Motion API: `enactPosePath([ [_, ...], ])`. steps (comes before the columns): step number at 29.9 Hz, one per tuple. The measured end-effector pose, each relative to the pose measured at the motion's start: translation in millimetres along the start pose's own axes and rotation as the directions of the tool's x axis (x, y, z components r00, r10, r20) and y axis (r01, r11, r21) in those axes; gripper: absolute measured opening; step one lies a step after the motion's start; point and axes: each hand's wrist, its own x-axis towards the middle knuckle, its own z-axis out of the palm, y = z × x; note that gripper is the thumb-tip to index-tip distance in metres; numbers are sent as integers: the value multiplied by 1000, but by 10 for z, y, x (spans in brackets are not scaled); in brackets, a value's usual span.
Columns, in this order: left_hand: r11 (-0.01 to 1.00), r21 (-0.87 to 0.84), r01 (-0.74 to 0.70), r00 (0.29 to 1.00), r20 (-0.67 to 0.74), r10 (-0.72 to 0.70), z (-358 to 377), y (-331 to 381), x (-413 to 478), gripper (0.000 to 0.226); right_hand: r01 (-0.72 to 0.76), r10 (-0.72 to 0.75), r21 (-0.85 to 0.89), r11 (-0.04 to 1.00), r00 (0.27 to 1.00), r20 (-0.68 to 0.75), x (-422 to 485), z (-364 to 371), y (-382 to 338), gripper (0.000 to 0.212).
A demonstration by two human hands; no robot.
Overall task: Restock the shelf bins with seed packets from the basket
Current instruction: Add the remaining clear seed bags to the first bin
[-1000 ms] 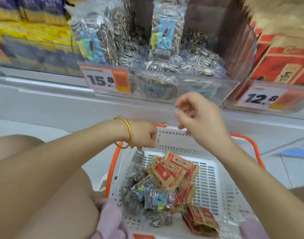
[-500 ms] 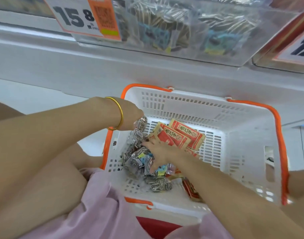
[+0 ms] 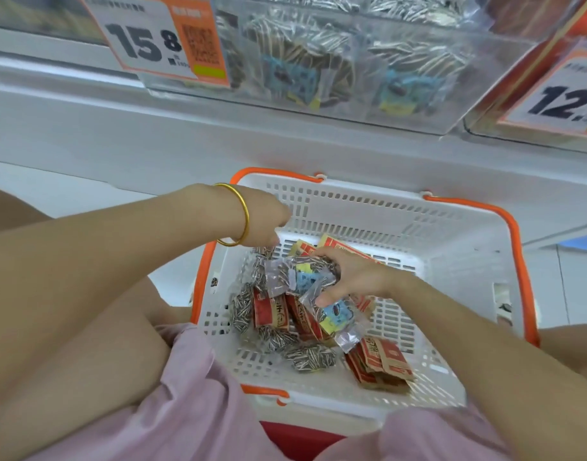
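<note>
A white basket [image 3: 368, 207] with orange handles sits in front of my knees, below the shelf. It holds clear sunflower seed packets [image 3: 313, 357] and red-and-tan packets [image 3: 382, 364]. My right hand [image 3: 355, 277] is inside it and grips a bunch of clear seed packets with blue labels [image 3: 302, 277], lifted a little off the pile. My left hand [image 3: 265, 221], with a gold bangle, hovers over the basket's left rim, fingers curled down onto the top of another clear seed packet [image 3: 262, 257]. Above, the clear shelf bin [image 3: 352, 78] holds the same seed packets.
An orange-and-white price tag reading 15.8 [image 3: 152, 38] hangs on the clear bin's front. To its right, a second bin with a 12.8 tag [image 3: 558, 98] holds red packets. The white shelf ledge [image 3: 119, 128] overhangs the basket's far side.
My right hand dropped from the shelf bin into the basket, closed round clear seed packets and raised them. My view tilted down. My left hand stayed at the basket's left rim.
</note>
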Motion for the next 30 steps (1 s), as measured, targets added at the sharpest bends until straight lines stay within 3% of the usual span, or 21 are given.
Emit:
enactPosePath([
  [3, 976, -209, -67, 995, -83, 51, -61, 39, -36, 47, 65, -69, 229, 971, 998, 12, -325, -276, -227, 80],
  [6, 896, -424, -131, 990, -103, 96, -102, 101, -38, 59, 174, -169, 300, 938, 985, -42, -609, -420, -368, 79],
  [9, 865, -465, -188, 978, -172, 121, -128, 179, -57, 57, 240, -215, 385, 891, 971, -107, -813, -475, -458, 80],
  [12, 795, -580, -179, 974, -218, 60, -153, 191, -73, 55, 276, -179, 500, 821, 956, -233, -890, -502, -498, 69],
  [16, 563, -816, -128, 980, -192, -55, -163, 97, -80, 44, 331, -21, 611, 719, 889, -457, -908, -569, -537, 25],
  [20, 439, -892, -106, 979, -172, -113, -142, 29, -68, 30, 412, 3, 684, 602, 855, -518, -942, -594, -539, 7],
  [24, 331, -936, -116, 978, -166, -127, -145, 67, -80, 33, 446, -45, 699, 559, 858, -512, -923, -572, -540, 20],
  [30, 277, -948, -159, 970, -202, -135, -177, 150, -133, 35, 494, -8, 763, 417, 842, -540, -906, -492, -584, 51],
])
